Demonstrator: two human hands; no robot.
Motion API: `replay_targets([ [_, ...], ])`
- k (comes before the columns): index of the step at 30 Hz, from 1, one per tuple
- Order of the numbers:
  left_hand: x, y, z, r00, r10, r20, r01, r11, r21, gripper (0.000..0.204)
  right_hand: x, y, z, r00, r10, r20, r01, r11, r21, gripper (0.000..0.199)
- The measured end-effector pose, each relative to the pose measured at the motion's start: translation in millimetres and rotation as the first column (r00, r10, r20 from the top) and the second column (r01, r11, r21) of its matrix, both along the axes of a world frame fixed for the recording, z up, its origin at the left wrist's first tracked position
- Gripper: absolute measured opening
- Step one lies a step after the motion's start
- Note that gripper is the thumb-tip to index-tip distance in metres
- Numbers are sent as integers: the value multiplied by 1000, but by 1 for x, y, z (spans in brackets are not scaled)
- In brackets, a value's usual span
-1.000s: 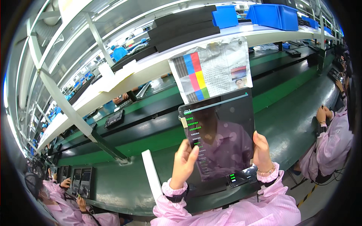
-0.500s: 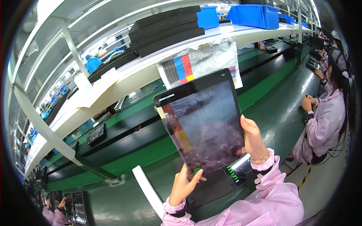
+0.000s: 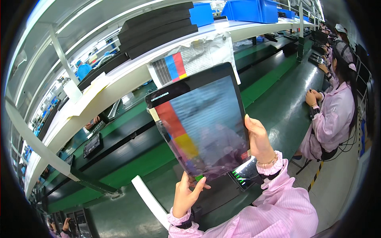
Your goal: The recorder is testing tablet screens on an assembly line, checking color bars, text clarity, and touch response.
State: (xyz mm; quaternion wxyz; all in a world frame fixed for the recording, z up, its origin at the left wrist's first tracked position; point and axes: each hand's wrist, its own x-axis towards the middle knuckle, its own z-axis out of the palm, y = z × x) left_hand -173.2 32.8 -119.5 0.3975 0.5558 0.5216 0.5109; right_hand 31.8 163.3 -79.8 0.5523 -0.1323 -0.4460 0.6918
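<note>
Both hands hold up a black tablet (image 3: 206,119), its screen facing me and lit with blurred blue, red and yellow areas. My left hand (image 3: 187,194) is closed on its lower left corner, thumb across the front. On the right edge, my right hand (image 3: 260,139) grips the lower side, with most fingers hidden behind. A pale tape piece (image 3: 154,114) sticks at the tablet's upper left corner. Behind the tablet hangs a printed sheet (image 3: 186,59) with colour blocks, fixed to the shelf edge. Beneath my right wrist lies a dark device (image 3: 243,178) with green marks on its display.
A white curved strip (image 3: 149,200) lies on the green bench left of my left hand. Black trays (image 3: 156,29) and a blue bin (image 3: 250,11) stand on the shelf above. Another tablet (image 3: 92,146) rests on the line at left. A co-worker in pink (image 3: 335,103) sits at right.
The screen has brightened, and its red, yellow and blue areas show more clearly. The tablet and both hands appear slightly further left and the surroundings have shifted left in view. The grip is unchanged.
</note>
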Motion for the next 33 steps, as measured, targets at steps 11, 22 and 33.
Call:
replay_targets([
  [11,0,-2,1,999,-20,-36,20,1000,9,39,1,-3,-1,1000,-4,-7,4,1000,-11,37],
  [22,-4,-4,1,998,-37,-40,37,999,6,38,-1,-3,-5,1000,-18,-22,17,999,-38,39],
  [33,5,-8,-4,941,42,-337,15,986,166,42,13,-9,-5,1000,-17,-19,16,1000,-22,39],
])
